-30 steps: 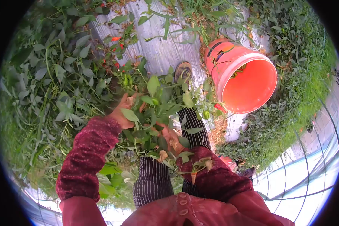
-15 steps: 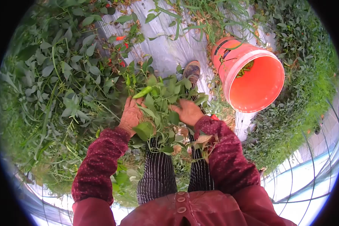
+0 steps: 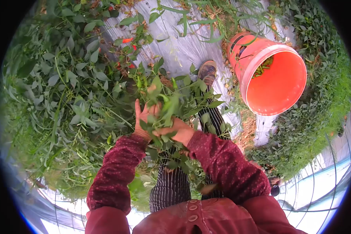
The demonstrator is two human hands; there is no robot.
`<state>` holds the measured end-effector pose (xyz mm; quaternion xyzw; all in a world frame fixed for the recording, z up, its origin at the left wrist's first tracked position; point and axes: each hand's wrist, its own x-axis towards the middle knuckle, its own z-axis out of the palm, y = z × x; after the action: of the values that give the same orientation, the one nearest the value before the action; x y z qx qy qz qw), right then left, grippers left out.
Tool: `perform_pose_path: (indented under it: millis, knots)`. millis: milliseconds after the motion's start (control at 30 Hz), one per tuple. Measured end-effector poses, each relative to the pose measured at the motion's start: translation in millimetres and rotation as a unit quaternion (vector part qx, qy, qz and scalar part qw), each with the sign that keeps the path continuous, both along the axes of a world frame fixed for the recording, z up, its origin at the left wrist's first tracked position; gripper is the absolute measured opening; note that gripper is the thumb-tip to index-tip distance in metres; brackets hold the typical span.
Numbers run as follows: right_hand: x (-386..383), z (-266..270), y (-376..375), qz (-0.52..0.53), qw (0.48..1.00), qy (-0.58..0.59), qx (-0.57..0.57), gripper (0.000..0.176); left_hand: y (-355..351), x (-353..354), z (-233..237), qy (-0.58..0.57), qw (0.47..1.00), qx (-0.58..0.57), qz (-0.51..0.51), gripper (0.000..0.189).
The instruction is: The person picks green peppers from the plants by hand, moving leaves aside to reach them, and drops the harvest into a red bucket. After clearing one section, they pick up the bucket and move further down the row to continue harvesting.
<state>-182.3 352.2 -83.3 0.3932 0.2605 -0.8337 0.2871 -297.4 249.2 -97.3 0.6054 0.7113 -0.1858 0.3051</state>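
My left hand [image 3: 144, 119] is at the leafy pepper plant [image 3: 171, 103], its thumb and fingers spread apart, palm partly behind leaves. Close beside it on the right, my right hand [image 3: 176, 130] reaches across into the same foliage, fingers curled among stems; what they hold is hidden by leaves. Blurred green leaves and a green pepper shape hang just above both hands. Red peppers [image 3: 127, 40] show on the plants farther up.
A tilted orange bucket [image 3: 277, 84] with some green peppers [image 3: 264, 67] inside lies at the upper right. Pale plastic sheeting [image 3: 175, 43] covers the ground between plant rows. My shoe [image 3: 207, 72] rests on it. Wire mesh curves along the lower right.
My right hand has moved left, close to my left hand. My left hand has shifted slightly right and its fingers are more spread. The bucket appears a little farther right.
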Motion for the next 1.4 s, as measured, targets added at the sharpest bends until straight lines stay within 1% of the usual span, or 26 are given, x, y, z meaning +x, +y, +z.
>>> perform_pose_path:
  millis: [33, 67, 133, 167, 200, 233, 267, 333, 367, 400, 433, 467, 500, 533, 600, 667, 700, 767, 833, 1000, 1100, 1133, 1200, 1233, 1300, 1400]
  knots:
    - [6.4, 0.8, -12.3, -0.022, 0.997, -0.043, 0.053, 0.048, -5.8, -0.1, -2.4, 0.003, 1.000, 0.011, -0.014, 0.046]
    - [4.3, 6.0, -10.8, -0.025, 0.997, -0.045, 0.050, 0.048, -12.6, -0.8, -6.0, 0.007, 0.999, 0.023, -0.029, 0.047]
    - [-6.0, 22.6, -2.0, 0.091, 0.977, -0.077, 0.178, 0.046, -27.2, -4.6, -11.7, 0.015, 0.997, 0.045, -0.057, 0.047]
    - [1.9, 8.3, -18.2, 0.047, 0.973, -0.008, 0.224, 0.044, -32.1, -8.8, -13.2, 0.024, 0.996, 0.056, -0.070, 0.047]
    - [0.3, 7.9, -17.5, 0.042, 0.975, -0.004, 0.220, 0.044, -23.7, -16.8, -4.6, 0.032, 0.994, 0.067, -0.085, 0.048]
    - [0.8, 8.1, -15.4, 0.058, 0.969, -0.019, 0.240, 0.042, -21.6, -30.3, 12.7, -0.098, 0.993, 0.060, 0.041, 0.054]
    - [0.1, 9.5, -11.9, 0.076, 0.962, -0.032, 0.261, 0.041, -13.9, -43.7, 32.6, -0.092, 0.994, 0.055, 0.038, 0.054]
    - [-1.4, 14.2, -8.3, 0.074, 0.957, -0.015, 0.280, 0.036, -8.7, -61.6, 59.2, -0.143, 0.965, 0.001, 0.218, 0.055]
    - [-2.5, 14.6, -8.5, 0.120, 0.945, -0.013, 0.305, 0.044, -11.5, -69.3, 61.9, -0.129, 0.958, 0.054, 0.249, 0.049]
    - [-3.9, 15.1, -9.8, 0.166, 0.930, -0.011, 0.327, 0.052, -15.3, -79.8, 66.2, -0.109, 0.949, 0.087, 0.282, 0.033]
    - [-2.8, 12.0, -13.4, 0.206, 0.922, -0.001, 0.329, 0.057, -19.3, -87.1, 70.1, -0.141, 0.908, 0.075, 0.387, 0.030]
    - [-5.2, 13.4, -13.1, 0.204, 0.924, 0.003, 0.325, 0.057, -11.7, -96.2, 78.9, -0.170, 0.854, 0.063, 0.488, 0.028]
    - [-8.1, 17.3, -9.5, 0.219, 0.918, 0.010, 0.332, 0.058, 2.0, -100.5, 89.9, -0.167, 0.854, 0.061, 0.488, 0.028]
    - [-11.2, 20.3, -3.9, 0.234, 0.910, 0.017, 0.341, 0.058, 22.8, -100.0, 100.3, -0.201, 0.855, 0.089, 0.471, 0.026]
    - [-19.2, 27.1, 6.0, 0.256, 0.902, 0.015, 0.347, 0.057, 53.1, -92.7, 105.0, -0.235, 0.853, 0.116, 0.452, 0.025]
    - [-23.1, 31.3, 8.4, 0.278, 0.895, 0.018, 0.350, 0.056, 72.4, -85.8, 100.0, -0.239, 0.930, 0.186, 0.207, 0.028]
    - [-23.6, 31.2, 9.7, 0.273, 0.893, 0.024, 0.357, 0.054, 75.2, -82.7, 96.4, -0.237, 0.931, 0.186, 0.207, 0.028]
    - [-23.5, 32.2, 12.2, 0.268, 0.891, 0.031, 0.364, 0.052, 74.6, -76.7, 89.7, -0.200, 0.975, 0.080, 0.060, 0.026]
    - [-22.2, 32.0, 14.4, 0.289, 0.869, 0.045, 0.399, 0.048, 65.4, -70.7, 89.7, -0.186, 0.978, 0.053, 0.076, 0.022]
    - [-17.2, 25.2, 15.8, 0.256, 0.870, 0.069, 0.416, 0.045, 53.6, -32.9, 129.2, -0.121, 0.986, -0.050, 0.098, 0.016]
    - [-12.9, 19.5, 14.3, 0.245, 0.873, 0.067, 0.415, 0.046, 54.3, -24.4, 136.8, -0.249, 0.935, -0.012, 0.252, 0.011]
    - [-11.4, 17.2, 15.2, 0.250, 0.872, 0.062, 0.416, 0.047, 53.2, -25.9, 136.7, -0.250, 0.935, -0.010, 0.252, 0.011]
    - [-10.7, 17.4, 18.7, 0.239, 0.878, 0.063, 0.410, 0.048, 47.7, -32.3, 138.5, -0.325, 0.887, -0.040, 0.324, 0.015]
    - [-10.5, 18.1, 19.1, 0.227, 0.885, 0.063, 0.402, 0.049, 46.7, -35.0, 139.8, -0.325, 0.887, -0.041, 0.325, 0.015]
    - [-10.3, 18.9, 18.3, 0.223, 0.893, 0.060, 0.387, 0.050, 46.9, -40.5, 141.7, -0.366, 0.825, -0.123, 0.413, 0.022]
    - [-9.2, 15.1, 18.3, 0.220, 0.896, 0.052, 0.383, 0.050, 40.1, -50.1, 142.1, -0.397, 0.803, -0.164, 0.412, 0.029]
